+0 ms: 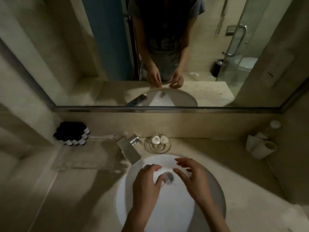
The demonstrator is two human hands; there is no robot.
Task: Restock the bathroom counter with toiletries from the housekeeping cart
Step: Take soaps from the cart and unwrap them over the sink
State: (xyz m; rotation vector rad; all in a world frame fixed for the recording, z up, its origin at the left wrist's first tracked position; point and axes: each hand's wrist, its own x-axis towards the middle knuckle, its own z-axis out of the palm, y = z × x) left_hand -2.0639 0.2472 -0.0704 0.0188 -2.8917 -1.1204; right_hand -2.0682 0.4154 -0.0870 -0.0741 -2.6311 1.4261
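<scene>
Your left hand (147,181) and right hand (192,178) hover over the sink basin (167,211). The fingers are loosely curled and apart, and no item is visible in either hand. Toiletries lie beyond the grip. The glass dish (146,146) with two soaps (156,139) sits straight ahead, just behind the basin, about equally near both hands. The upright small bottles (71,134) cluster at the counter's far-left back, on your left hand's side. The cart is out of view.

Small dark bottles (71,134) in far-left corner of counter (209,151); two round white soaps (156,139) in glass dish (147,148).
</scene>
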